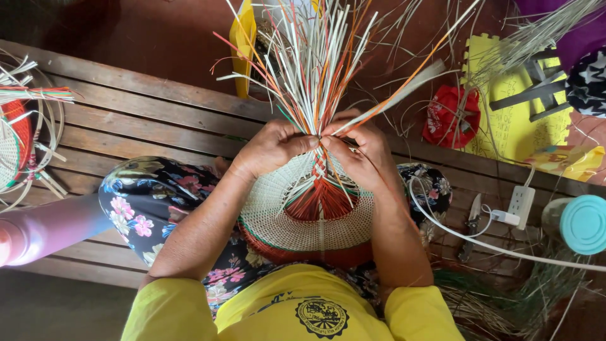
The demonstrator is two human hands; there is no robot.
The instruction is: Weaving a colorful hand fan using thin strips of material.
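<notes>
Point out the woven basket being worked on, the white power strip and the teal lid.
woven basket (278,218): head view, on its cream woven wall left of the orange centre.
white power strip (521,203): head view, on the middle of its white body.
teal lid (584,224): head view, on the centre of its round top.

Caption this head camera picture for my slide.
Left hand and right hand pinch cream and orange strips above a round woven basket.

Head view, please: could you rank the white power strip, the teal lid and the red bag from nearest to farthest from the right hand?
From the right hand:
1. Red bag, on the floor up and to its right.
2. White power strip, on the wooden slats, lower right.
3. Teal lid, at the right edge, beyond the strip.
</notes>
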